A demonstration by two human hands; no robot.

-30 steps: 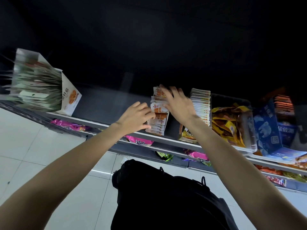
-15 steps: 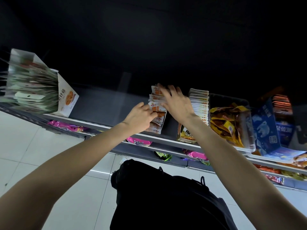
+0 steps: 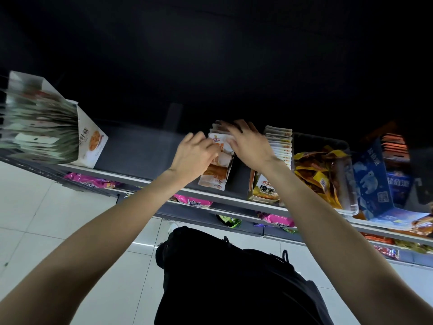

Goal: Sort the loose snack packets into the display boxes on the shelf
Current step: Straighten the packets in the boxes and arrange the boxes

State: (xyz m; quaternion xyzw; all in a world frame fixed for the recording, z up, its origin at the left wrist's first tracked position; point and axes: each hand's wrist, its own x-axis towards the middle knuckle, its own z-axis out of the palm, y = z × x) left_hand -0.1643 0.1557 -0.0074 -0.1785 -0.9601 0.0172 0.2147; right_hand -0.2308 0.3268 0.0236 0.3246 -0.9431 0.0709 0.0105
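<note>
Dark shelving fills the upper view, with a grey shelf (image 3: 145, 177) running across above a pale tiled floor (image 3: 35, 207). Over the last second the left hand (image 3: 193, 156) has moved in from the shelf edge to the orange-and-white snack packets (image 3: 216, 172), its fingers curled against their left side; whether they pinch a packet cannot be told. The right hand (image 3: 248, 143) stays spread on top of the same stack, fingers apart. That suggests the stack is being squared up inside its display box (image 3: 230, 167). Bare shelf lies open to the left, while a second packed box (image 3: 280, 146) stands close on the right.
</note>
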